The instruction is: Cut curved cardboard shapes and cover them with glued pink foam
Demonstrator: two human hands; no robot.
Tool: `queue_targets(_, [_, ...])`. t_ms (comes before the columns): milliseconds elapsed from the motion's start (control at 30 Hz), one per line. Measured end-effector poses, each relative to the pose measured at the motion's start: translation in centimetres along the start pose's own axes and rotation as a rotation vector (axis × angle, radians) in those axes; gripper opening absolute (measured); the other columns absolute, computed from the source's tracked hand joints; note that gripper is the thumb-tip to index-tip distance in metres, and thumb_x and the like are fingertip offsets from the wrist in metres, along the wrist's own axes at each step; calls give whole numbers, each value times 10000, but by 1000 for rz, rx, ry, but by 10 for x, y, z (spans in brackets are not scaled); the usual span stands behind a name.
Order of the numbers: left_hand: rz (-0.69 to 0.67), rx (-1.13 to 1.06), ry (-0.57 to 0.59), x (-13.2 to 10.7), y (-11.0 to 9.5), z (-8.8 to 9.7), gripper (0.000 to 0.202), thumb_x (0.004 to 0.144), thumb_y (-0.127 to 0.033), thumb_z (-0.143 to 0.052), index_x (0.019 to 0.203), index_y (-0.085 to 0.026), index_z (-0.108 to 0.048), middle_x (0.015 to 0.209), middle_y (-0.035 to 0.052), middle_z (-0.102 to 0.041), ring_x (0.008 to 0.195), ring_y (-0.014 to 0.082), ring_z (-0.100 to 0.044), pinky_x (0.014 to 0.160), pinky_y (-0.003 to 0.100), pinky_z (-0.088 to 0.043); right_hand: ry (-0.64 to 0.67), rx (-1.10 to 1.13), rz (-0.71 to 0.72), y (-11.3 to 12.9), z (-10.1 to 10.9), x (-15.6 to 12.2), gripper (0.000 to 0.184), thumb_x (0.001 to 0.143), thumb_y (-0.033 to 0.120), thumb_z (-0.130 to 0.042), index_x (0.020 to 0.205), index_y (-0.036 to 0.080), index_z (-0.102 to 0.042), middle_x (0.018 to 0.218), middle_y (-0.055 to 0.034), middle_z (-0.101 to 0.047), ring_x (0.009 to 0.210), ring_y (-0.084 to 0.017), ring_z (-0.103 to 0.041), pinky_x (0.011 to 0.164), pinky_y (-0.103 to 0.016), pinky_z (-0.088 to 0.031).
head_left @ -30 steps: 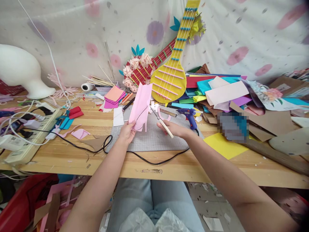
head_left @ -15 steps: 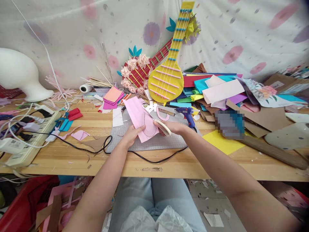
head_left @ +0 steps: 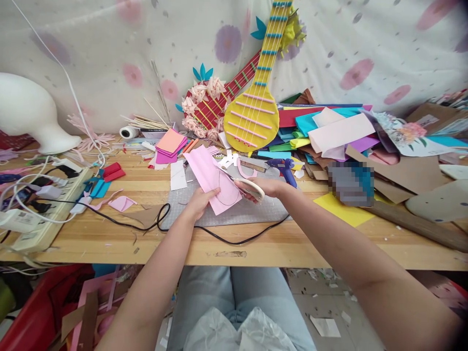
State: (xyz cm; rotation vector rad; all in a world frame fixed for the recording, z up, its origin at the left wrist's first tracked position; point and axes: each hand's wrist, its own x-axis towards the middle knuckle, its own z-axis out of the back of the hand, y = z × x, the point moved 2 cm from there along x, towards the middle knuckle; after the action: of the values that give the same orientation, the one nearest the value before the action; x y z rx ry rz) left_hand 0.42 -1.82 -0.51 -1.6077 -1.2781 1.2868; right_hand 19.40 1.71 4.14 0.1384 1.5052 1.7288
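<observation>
A pink sheet (head_left: 204,168) with a dark curved line drawn on it is pinched by my left hand (head_left: 200,203), thumb on top near the lower left edge. My right hand (head_left: 261,187) is closed round the pale handles of a pair of scissors (head_left: 256,189). The blades reach over the sheet's right edge, near the top of the curve. Below the sheet lies a grey cutting mat (head_left: 256,214). A blue glue gun (head_left: 283,168) and a pink curved strip (head_left: 246,169) lie just beyond my right hand.
A black cable (head_left: 234,242) runs across the table's front. A power strip (head_left: 54,209) lies at left beside a white foam head (head_left: 29,112). Yellow (head_left: 252,119) and red (head_left: 204,109) paper instruments lean at the back. Coloured sheets (head_left: 340,131) pile up at right.
My right hand and the scissors have shifted slightly right, and more of the blades shows over the sheet. The left hand keeps its hold, and the view has moved slightly.
</observation>
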Motion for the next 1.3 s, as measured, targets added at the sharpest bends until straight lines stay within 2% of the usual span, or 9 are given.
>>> queue_targets(233, [-6,-1,20,3,2,1,498,514,-304,-811,962,-131,-682,1003,111,-698,955,254,-635,850,351,-494,-10,30,10,-4,3,1,529,728,666,-517,599,159,-440,487,35,-401,407,-55,-378,386,-195,-334])
queue_targets(467, [30,19,30,-1,2,0,509,515,-312,-810,971,-129,-677,1036,119,-687,935,261,-638,800,356,-512,-6,3,18,-3,3,1,525,724,667,-518,590,165,-436,500,21,-423,419,-71,-393,393,-217,-338])
queue_targets(567, [39,4,60,-2,1,-2,532,514,-304,-813,998,-136,-670,1074,118,-675,959,262,-632,822,356,-506,11,-24,41,-5,2,3,535,739,673,-487,593,159,-455,517,9,-444,437,-83,-417,405,-227,-348])
queue_targets(900, [53,-4,90,-5,0,-5,534,529,-298,-811,1014,-131,-665,1084,127,-669,981,268,-620,858,380,-489,-41,-64,62,-6,-5,6,574,727,700,-463,548,156,-445,479,2,-462,435,-88,-430,433,-231,-359])
queue_targets(1300, [78,14,79,-6,0,-7,550,527,-308,-811,1029,-139,-661,1077,125,-671,986,277,-616,862,404,-484,-102,13,68,-4,-10,8,552,694,700,-514,568,171,-415,439,32,-418,398,-74,-395,401,-218,-318])
